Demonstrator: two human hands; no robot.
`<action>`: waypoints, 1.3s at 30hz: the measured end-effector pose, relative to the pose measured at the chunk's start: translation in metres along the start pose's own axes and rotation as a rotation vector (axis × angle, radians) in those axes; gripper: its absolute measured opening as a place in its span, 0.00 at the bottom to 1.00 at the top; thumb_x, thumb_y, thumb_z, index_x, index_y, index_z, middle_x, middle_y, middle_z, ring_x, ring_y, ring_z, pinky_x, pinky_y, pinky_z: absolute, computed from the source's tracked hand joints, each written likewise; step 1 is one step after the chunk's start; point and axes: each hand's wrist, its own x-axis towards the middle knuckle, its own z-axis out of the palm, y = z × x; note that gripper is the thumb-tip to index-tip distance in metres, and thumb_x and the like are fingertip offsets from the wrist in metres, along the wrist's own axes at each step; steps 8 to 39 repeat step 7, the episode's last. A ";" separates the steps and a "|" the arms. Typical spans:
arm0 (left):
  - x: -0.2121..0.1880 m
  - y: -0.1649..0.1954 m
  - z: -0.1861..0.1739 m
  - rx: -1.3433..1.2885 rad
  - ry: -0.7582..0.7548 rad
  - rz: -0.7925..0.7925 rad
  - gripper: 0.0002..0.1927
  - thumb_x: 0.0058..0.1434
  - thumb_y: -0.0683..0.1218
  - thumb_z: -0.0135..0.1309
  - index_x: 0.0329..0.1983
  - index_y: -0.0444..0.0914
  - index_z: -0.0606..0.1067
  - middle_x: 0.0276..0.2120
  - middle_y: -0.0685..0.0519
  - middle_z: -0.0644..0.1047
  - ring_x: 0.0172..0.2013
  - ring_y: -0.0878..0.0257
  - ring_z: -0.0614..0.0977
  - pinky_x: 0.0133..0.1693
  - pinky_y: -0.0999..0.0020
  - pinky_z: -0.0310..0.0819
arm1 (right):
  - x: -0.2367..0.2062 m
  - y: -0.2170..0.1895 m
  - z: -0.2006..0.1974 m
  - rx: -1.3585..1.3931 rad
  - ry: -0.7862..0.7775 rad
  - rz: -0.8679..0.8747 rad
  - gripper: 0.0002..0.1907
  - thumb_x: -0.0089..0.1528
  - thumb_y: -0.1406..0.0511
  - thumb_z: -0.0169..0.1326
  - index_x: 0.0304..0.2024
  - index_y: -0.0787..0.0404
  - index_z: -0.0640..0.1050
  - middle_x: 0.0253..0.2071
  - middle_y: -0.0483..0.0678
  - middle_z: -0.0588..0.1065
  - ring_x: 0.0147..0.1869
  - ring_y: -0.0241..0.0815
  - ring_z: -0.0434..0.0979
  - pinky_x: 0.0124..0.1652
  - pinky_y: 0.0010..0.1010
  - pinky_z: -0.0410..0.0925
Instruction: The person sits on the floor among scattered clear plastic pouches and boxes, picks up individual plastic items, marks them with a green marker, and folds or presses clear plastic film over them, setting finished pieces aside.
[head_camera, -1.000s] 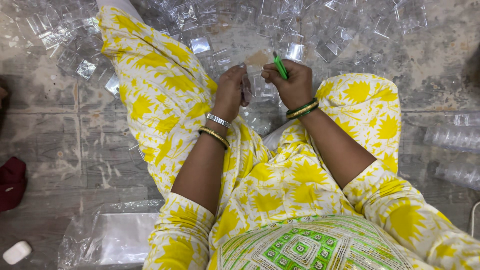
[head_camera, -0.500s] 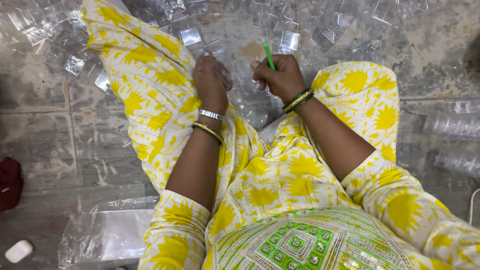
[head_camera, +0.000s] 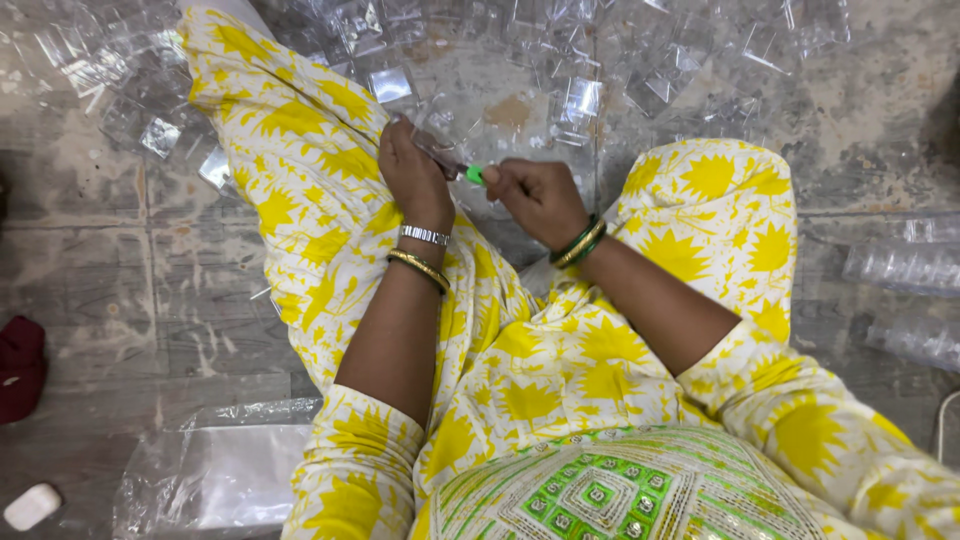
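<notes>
While the person sits on the grey stone floor (head_camera: 120, 300) in yellow-and-white printed clothing, both hands meet above the left knee. Scattered clear plastic pouches (head_camera: 600, 60) cover the floor ahead, from the upper left to the upper right corner. A large clear plastic bag (head_camera: 230, 470) lies flat at lower left, beside the left elbow. Stacked clear plastic pieces (head_camera: 905, 265) rest on the floor at the right edge. A dark red cloth (head_camera: 20, 365) sits at the left edge, and a small white block (head_camera: 32, 505) lies near the lower left corner. Left hand (head_camera: 412, 175): fingers curled shut, pinching a small clear pouch (head_camera: 440, 145) at its edge; forearm raised from the lap, wrist bearing a silver and a gold bangle. Right hand (head_camera: 540, 195): fingers clenched around a green pen-like stick (head_camera: 474, 175), whose tip shows between the two hands, just beside the pouch; wrist bent inward, wearing green and gold bangles.
</notes>
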 end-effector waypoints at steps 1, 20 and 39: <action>0.002 -0.001 0.000 -0.025 0.002 -0.040 0.14 0.73 0.51 0.44 0.32 0.41 0.67 0.19 0.56 0.68 0.15 0.65 0.68 0.17 0.68 0.60 | 0.003 0.001 -0.001 0.084 0.055 -0.005 0.21 0.73 0.54 0.53 0.33 0.62 0.80 0.25 0.41 0.71 0.29 0.27 0.65 0.30 0.24 0.59; -0.017 0.004 0.003 -0.045 -0.146 -0.260 0.06 0.68 0.48 0.47 0.38 0.42 0.70 0.23 0.55 0.72 0.19 0.62 0.74 0.19 0.67 0.68 | 0.029 -0.002 -0.020 0.363 0.216 0.400 0.14 0.66 0.56 0.58 0.38 0.60 0.80 0.22 0.44 0.75 0.18 0.29 0.62 0.19 0.24 0.55; -0.017 0.004 0.003 -0.045 -0.146 -0.260 0.06 0.68 0.48 0.47 0.38 0.42 0.70 0.23 0.55 0.72 0.19 0.62 0.74 0.19 0.67 0.68 | 0.029 -0.002 -0.020 0.363 0.216 0.400 0.14 0.66 0.56 0.58 0.38 0.60 0.80 0.22 0.44 0.75 0.18 0.29 0.62 0.19 0.24 0.55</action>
